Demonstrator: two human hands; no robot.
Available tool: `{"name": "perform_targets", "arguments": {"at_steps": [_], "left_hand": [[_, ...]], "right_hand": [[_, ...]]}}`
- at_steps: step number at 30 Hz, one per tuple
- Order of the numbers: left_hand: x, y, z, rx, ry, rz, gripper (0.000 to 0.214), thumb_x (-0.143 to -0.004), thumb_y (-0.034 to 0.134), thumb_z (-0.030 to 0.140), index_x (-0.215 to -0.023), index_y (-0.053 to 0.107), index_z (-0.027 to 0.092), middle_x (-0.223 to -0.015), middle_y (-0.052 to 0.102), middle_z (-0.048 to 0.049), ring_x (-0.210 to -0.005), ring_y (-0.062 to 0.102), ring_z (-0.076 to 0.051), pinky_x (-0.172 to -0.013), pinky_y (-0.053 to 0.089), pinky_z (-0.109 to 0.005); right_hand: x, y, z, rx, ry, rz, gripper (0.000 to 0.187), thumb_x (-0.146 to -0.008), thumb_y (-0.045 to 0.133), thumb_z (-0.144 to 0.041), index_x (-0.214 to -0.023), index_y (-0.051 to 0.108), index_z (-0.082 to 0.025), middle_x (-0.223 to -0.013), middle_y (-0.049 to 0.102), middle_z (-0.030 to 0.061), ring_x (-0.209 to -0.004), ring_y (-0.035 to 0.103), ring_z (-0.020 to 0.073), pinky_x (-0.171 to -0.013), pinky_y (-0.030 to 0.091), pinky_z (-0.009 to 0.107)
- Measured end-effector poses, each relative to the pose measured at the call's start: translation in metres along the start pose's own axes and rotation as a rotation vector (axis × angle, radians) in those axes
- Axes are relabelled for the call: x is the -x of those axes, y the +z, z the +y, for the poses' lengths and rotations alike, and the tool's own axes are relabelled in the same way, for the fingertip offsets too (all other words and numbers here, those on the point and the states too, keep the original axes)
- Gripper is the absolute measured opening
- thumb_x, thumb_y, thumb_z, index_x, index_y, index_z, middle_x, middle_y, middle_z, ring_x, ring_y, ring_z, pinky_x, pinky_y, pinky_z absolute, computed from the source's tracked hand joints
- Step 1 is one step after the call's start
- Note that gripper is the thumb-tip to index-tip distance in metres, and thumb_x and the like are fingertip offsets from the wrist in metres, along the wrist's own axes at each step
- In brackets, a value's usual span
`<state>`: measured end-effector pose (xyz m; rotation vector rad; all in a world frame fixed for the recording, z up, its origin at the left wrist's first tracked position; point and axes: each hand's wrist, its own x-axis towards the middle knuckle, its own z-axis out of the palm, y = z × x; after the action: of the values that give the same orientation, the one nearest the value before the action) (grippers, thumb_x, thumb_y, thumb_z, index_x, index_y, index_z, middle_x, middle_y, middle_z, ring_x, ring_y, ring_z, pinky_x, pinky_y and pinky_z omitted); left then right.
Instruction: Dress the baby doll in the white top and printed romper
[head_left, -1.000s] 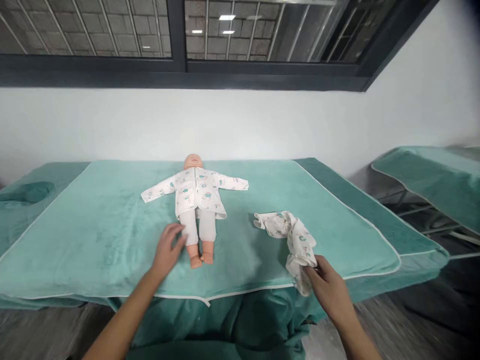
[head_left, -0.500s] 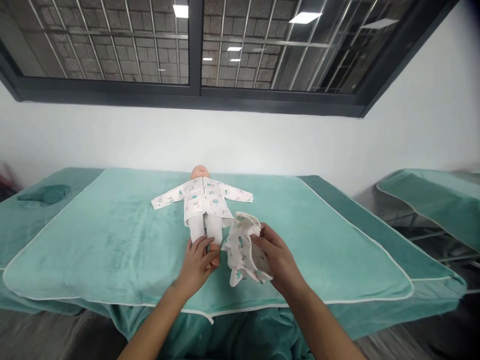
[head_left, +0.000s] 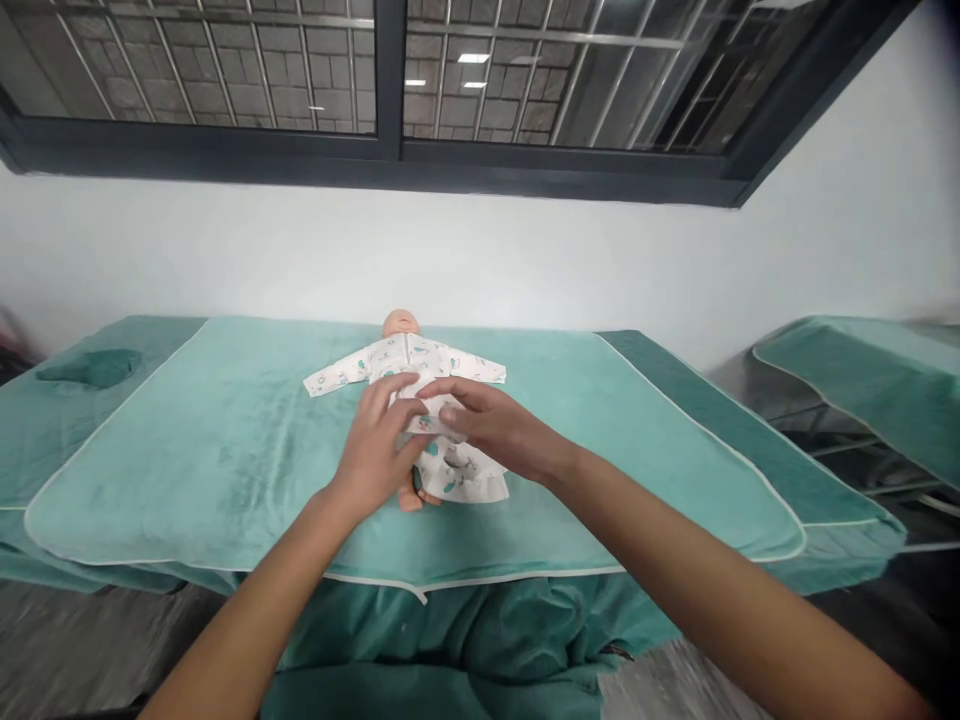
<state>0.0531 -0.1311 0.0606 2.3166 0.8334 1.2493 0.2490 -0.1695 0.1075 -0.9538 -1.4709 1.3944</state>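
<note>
Head view, doll (head_left: 400, 321): it lay on its back, head toward 12 o'clock near the wall, bare feet (head_left: 409, 498) toward 6.
Printed jacket (head_left: 407, 352): on the doll, its sleeves stretched out toward 8 and 4 o'clock.
Printed garment (head_left: 465, 485): at about 5 o'clock from the jacket, below the hands; its wide end flared beside the feet, and most of the doll's legs were hidden.
Left hand (head_left: 375, 440): at 7 o'clock from the jacket, fingers bent and spread apart; whether they pinched any cloth, I couldn't tell.
Right hand (head_left: 499, 420): at 4 o'clock, thumb and fingers curved with cloth showing near their tips; I couldn't tell whether they gripped it.
Light green mat (head_left: 225, 450): spread under the doll, with a white edging.
Darker green bed cover (head_left: 690, 420): showed past the mat toward 3 o'clock.
Second bed (head_left: 885, 370): farther out at 3 o'clock.
White wall (head_left: 375, 240): behind the doll at 12.
Dark window frame (head_left: 390, 165): higher at 12, metal bars (head_left: 265, 65) beyond the glass.
</note>
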Motion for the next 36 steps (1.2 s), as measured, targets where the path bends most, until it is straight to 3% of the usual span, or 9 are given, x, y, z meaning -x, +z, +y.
{"name": "perform_targets", "arguments": {"at_steps": [3,8,11,16,21,23,29,34,36], "left_hand": [[-0.023,-0.016,0.006,0.061,-0.004,0.156,0.004,-0.086,0.065,0.022,-0.089,0.064,0.022,-0.120,0.062,-0.0066,-0.120,0.057,-0.026,-0.106,0.047,-0.045],[-0.044,-0.046,0.021,0.420,-0.251,0.219,0.022,-0.077,0.077,0.031,-0.082,0.059,0.020,-0.083,0.062,-0.0017,-0.084,0.064,-0.021,-0.078,0.055,-0.035],[-0.047,-0.062,0.022,0.602,-0.388,0.090,0.031,-0.076,0.079,0.043,-0.085,0.063,0.018,-0.071,0.057,0.0001,-0.069,0.062,-0.019,-0.060,0.050,-0.028],[-0.049,-0.079,0.020,0.679,-0.548,-0.335,0.045,-0.070,0.085,0.048,-0.093,0.071,0.012,-0.076,0.067,-0.0056,-0.068,0.066,-0.024,-0.056,0.050,-0.030],[-0.053,-0.070,0.019,0.665,-0.503,-0.038,0.042,-0.082,0.074,0.055,-0.094,0.070,0.015,-0.078,0.069,-0.0040,-0.070,0.065,-0.018,-0.060,0.051,-0.027],[-0.054,-0.063,0.021,0.629,-0.490,-0.029,0.042,-0.082,0.073,0.056,-0.095,0.069,0.016,-0.079,0.069,-0.0030,-0.068,0.063,-0.016,-0.060,0.049,-0.025],[-0.055,-0.068,0.033,0.422,-0.486,-0.209,0.041,-0.086,0.069,0.055,-0.097,0.069,0.016,-0.078,0.068,-0.0018,-0.066,0.061,-0.015,-0.055,0.044,-0.023],[-0.041,-0.088,0.013,0.653,-0.434,-0.723,0.038,-0.077,0.082,0.040,-0.104,0.072,0.015,-0.091,0.075,-0.0079,-0.079,0.070,-0.022,-0.066,0.053,-0.029],[-0.033,-0.086,0.003,0.786,-0.441,-0.769,0.050,-0.073,0.086,0.035,-0.116,0.071,0.015,-0.100,0.077,-0.0115,-0.087,0.072,-0.027,-0.073,0.057,-0.034]], "right_hand": [[-0.007,0.003,-0.026,0.313,-0.167,-0.089,0.051,-0.073,0.086,-0.040,-0.119,0.070,-0.026,-0.103,0.067,0.0017,-0.090,0.064,0.0186,-0.072,0.057,0.029],[-0.020,-0.008,-0.057,0.503,-0.382,0.089,0.022,-0.078,0.082,-0.041,-0.085,0.074,-0.021,-0.104,0.063,0.0030,-0.103,0.062,0.0217,-0.083,0.055,0.032],[-0.024,-0.015,-0.064,0.342,-0.311,0.079,0.028,-0.082,0.078,-0.044,-0.085,0.071,-0.018,-0.094,0.062,0.0008,-0.096,0.064,0.0193,-0.077,0.054,0.029],[-0.033,-0.014,-0.052,0.135,-0.272,0.031,0.039,-0.091,0.066,-0.055,-0.089,0.063,-0.017,-0.083,0.060,-0.0010,-0.078,0.061,0.0130,-0.066,0.048,0.024],[-0.050,-0.022,-0.031,0.310,-0.216,-0.153,0.040,-0.084,0.074,-0.055,-0.088,0.062,-0.017,-0.081,0.058,-0.0005,-0.074,0.056,0.0131,-0.062,0.044,0.023],[-0.056,-0.023,-0.031,0.369,-0.220,-0.195,0.040,-0.082,0.075,-0.054,-0.091,0.063,-0.017,-0.086,0.060,0.0007,-0.079,0.057,0.0147,-0.065,0.045,0.024],[-0.060,-0.009,-0.051,0.470,-0.154,-0.293,0.035,-0.078,0.079,-0.048,-0.093,0.067,-0.018,-0.087,0.062,0.0000,-0.080,0.059,0.0150,-0.067,0.045,0.025],[-0.057,-0.011,-0.057,0.357,-0.181,-0.242,0.039,-0.073,0.085,-0.043,-0.070,0.056,-0.018,-0.074,0.055,-0.0031,-0.070,0.053,0.0114,-0.062,0.042,0.023],[-0.058,-0.011,-0.050,0.168,-0.207,-0.178,0.045,-0.071,0.086,-0.046,-0.070,0.051,-0.019,-0.074,0.054,-0.0036,-0.069,0.053,0.0110,-0.062,0.043,0.023]]}}
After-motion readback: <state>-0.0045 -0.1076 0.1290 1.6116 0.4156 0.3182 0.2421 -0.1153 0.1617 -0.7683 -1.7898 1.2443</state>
